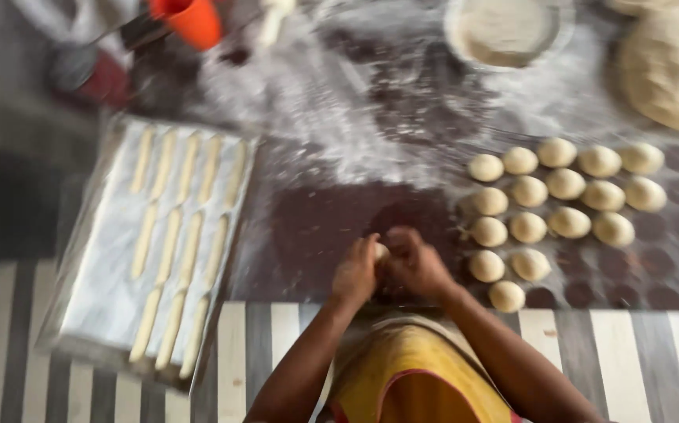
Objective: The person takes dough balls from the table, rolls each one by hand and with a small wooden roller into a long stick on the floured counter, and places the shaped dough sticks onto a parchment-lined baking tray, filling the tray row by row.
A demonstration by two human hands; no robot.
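Seen from above in a blurred frame, a person's left hand and right hand meet at the near edge of a dark, flour-dusted table, the fingers of both curled and pressed together around a small piece of dough held between them. Just right of the hands, rounded dough balls sit in rows on the table. Well left of the hands, a lined baking tray carries long thin dough sticks in rows. Beyond the hands, at the table's far edge, stand a bowl of flour, a large dough mass and an orange cup.
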